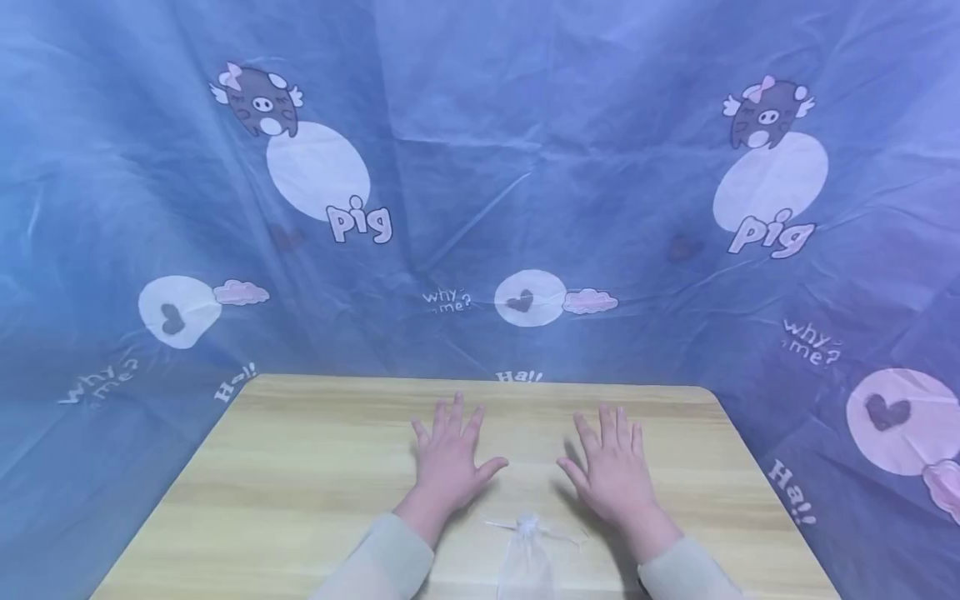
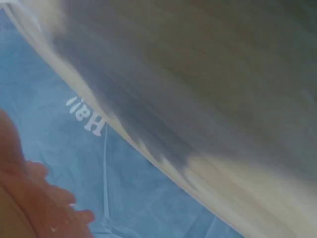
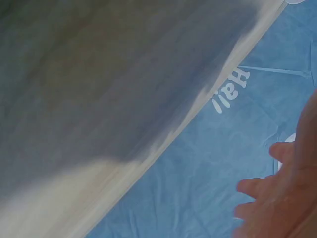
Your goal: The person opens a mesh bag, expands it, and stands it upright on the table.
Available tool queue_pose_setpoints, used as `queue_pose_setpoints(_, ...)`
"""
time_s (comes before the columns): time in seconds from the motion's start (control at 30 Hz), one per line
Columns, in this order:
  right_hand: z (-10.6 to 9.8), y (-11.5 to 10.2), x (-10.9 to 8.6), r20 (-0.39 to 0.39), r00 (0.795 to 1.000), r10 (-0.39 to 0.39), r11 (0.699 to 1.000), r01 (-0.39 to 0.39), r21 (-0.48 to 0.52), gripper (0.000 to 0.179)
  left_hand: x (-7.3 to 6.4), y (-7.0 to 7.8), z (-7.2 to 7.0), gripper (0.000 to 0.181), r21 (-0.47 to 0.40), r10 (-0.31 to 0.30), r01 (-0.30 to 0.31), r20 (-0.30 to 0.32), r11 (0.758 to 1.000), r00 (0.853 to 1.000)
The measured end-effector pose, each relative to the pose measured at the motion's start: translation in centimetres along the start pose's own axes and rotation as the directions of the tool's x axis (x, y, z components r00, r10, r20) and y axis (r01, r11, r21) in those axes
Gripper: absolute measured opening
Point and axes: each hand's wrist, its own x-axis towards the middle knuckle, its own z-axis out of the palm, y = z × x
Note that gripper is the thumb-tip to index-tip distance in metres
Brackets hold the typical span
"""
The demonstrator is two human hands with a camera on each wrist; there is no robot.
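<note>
My left hand (image 1: 447, 467), fingers spread and straight, is palm down over the wooden table (image 1: 300, 467), holding nothing. To its right my right hand (image 1: 617, 471) is spread the same way, thumb pointing inward, also with nothing in it. Between the two wrists, near the bottom of the head view, lies a small sheer white drawstring pouch (image 1: 527, 558). Its gathered neck is tied, and thin strings stretch out to both sides. In the wrist views the left fingers (image 2: 59, 196) and right fingers (image 3: 252, 188) show at the lower corners, with hand shadows on the tabletop.
A blue cloth (image 1: 465, 208) printed with pigs, hearts and words hangs behind the table and along both sides. The table's far edge runs just beyond the fingertips, and its corners are rounded. Light sleeves (image 1: 382, 558) cover both forearms.
</note>
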Motion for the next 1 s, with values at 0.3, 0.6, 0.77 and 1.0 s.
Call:
queue_pose_setpoints(0.3,-1.5,1.0,0.4,-0.074,0.995,-0.062,0.998,0.062,0.010,0.078,0.5,1.2,-0.9,0.083,-0.042,0.146,-0.145,0.030,0.989,0.989)
queue_pose_setpoints(0.6,-3.1,-0.3,-0.6,-0.007,0.999,-0.033,0.977,0.033,0.212,0.071,-0.5,1.9,-2.4,0.058,-0.281,0.178,-0.154,0.062,0.947,0.982)
queue_pose_setpoints(0.77,-3.2,-1.3,-1.7,0.175,0.984,0.019,0.929,-0.081,0.361,0.063,-1.6,2.0,-2.2,0.054,-0.375,0.190,-0.127,0.136,0.918,0.972)
queue_pose_setpoints(1.0,-2.9,-3.0,-2.8,0.256,0.966,-0.046,0.889,-0.077,0.451,0.049,-2.9,1.7,-2.5,0.051,-0.398,0.236,-0.136,0.214,0.907,0.948)
